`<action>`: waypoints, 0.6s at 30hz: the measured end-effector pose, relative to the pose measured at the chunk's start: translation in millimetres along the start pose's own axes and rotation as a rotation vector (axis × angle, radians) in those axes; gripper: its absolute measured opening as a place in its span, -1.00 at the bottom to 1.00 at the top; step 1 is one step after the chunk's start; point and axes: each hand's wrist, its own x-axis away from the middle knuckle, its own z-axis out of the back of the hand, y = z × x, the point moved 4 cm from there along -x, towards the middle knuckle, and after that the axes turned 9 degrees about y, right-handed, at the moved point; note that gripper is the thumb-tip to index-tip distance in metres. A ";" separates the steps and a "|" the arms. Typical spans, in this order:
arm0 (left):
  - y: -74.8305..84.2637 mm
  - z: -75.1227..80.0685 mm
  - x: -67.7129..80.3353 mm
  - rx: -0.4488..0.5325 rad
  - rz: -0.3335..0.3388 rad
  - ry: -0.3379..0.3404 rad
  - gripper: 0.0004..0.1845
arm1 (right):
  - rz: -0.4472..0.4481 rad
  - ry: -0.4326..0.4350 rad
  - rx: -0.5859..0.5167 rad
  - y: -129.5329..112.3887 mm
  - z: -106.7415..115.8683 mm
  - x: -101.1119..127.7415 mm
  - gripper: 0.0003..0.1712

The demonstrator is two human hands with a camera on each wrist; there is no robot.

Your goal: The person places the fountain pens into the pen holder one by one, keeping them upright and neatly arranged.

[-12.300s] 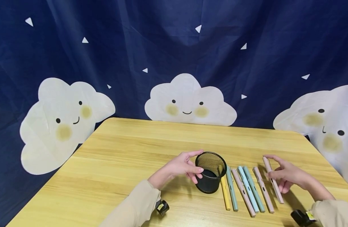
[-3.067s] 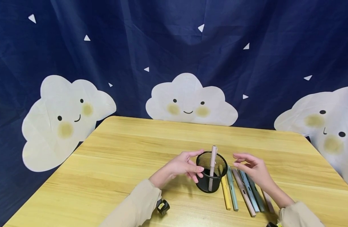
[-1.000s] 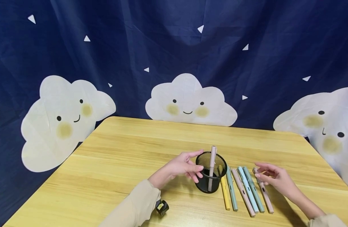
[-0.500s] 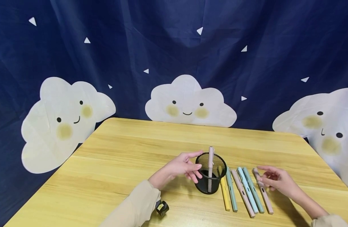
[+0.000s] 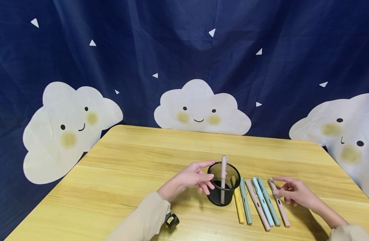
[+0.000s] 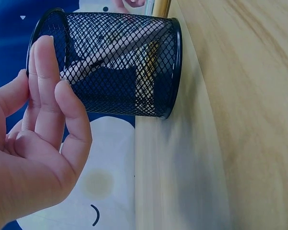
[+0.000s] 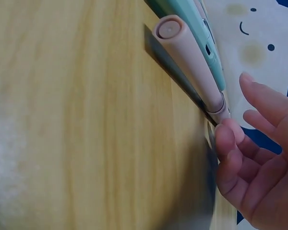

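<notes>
- Pink pen (image 5: pixel 279 207): lies flat on the wooden table (image 5: pixel 127 174), the rightmost of a row of six pens, just beside a green pen (image 5: pixel 269 205) on its left. The wrist view shows a pale pink barrel with a round flat end cap (image 7: pixel 169 28).
- Right hand (image 5: pixel 294 193): fingers relaxed and spread; the thumb tip (image 7: pixel 229 135) touches the pen's far end, and no closed grasp shows.
- Black mesh pen holder (image 5: pixel 222 187): stands upright at the left end of the row, with one pink pen (image 5: pixel 223 174) upright inside it.
- Left hand (image 5: pixel 191 176): fingers straight and open, the tips (image 6: pixel 47 72) against the holder's wall near the rim.
- Room: bare table lies to the right of the pink pen as far as the table's right edge; a wide bare stretch lies behind the row.
- Change: a second ago the right hand hovered slightly farther back over the pen's top; the thumb now meets the pen. The pen in the holder now stands straighter; the left hand has not shifted.
</notes>
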 end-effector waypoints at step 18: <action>-0.1 0.0 0.0 0.004 0.003 -0.003 -0.38 | -0.230 -0.278 -0.106 2.7 -6.9 -3.8 -0.28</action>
